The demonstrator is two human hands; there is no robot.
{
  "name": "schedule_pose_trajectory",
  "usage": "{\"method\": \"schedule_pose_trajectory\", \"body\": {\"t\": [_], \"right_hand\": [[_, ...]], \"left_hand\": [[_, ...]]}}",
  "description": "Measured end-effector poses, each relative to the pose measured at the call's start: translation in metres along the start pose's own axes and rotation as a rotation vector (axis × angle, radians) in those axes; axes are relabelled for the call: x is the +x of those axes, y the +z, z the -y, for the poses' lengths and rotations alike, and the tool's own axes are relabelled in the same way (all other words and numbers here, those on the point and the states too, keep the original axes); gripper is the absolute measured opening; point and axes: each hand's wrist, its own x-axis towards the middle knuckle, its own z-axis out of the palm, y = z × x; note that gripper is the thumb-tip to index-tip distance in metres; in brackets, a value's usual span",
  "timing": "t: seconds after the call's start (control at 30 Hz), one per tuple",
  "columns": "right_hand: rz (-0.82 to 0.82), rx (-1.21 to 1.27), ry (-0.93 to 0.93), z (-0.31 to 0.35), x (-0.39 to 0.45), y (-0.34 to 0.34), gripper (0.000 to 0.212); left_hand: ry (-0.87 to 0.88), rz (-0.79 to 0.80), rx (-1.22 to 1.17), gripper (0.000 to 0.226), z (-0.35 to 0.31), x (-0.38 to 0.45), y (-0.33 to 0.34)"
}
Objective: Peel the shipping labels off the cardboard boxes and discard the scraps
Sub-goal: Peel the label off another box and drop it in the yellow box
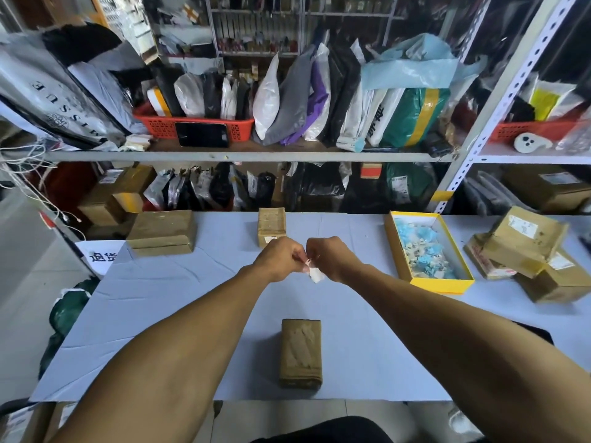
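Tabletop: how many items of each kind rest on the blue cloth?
Plain cardboard boxes with no label showing: 3
Labelled cardboard boxes piled at right: 3
Yellow scrap box: 1
Total: 7

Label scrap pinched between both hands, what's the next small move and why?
Probably carry the scrap right and drop it into the yellow box. Both hands hold it above the table, off any carton, and that box already holds similar scraps.

Bright, even light gives soft, faint shadows on the desk [192, 298]. Wide-angle distortion bends the shelves [243, 155] at the edges. Detail is slightly soft.
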Motion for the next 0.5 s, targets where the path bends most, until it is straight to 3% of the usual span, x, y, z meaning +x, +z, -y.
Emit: {"method": "schedule_pose_trajectory", "body": {"t": [0.1,0.17,0.3,0.43,0.5], "right_hand": [[-0.003,0.057,0.027,-0.003,0.001,0.001,0.014],[-0.015,0.047,0.011,-0.002,0.004,-0.001,0.007],[-0.034,0.072,-0.044,-0.010,0.005,-0.004,0.007],[0.012,0.143,-0.080,-0.011,0.001,-0.007,0.022],[-0.038,0.125,-0.085,-0.011,0.001,-0.006,0.019]], "left_hand": [[-0.015,0.010,-0.020,0.018,-0.001,0.001,0.001],[-0.054,-0.055,-0.003,0.013,-0.004,0.005,0.002],[-0.079,-0.181,0.194,0.012,-0.012,0.010,0.003],[-0.090,-0.145,0.170,0.010,-0.014,0.016,0.001],[-0.107,-0.074,0.090,0.013,-0.017,0.019,0.002]]}}
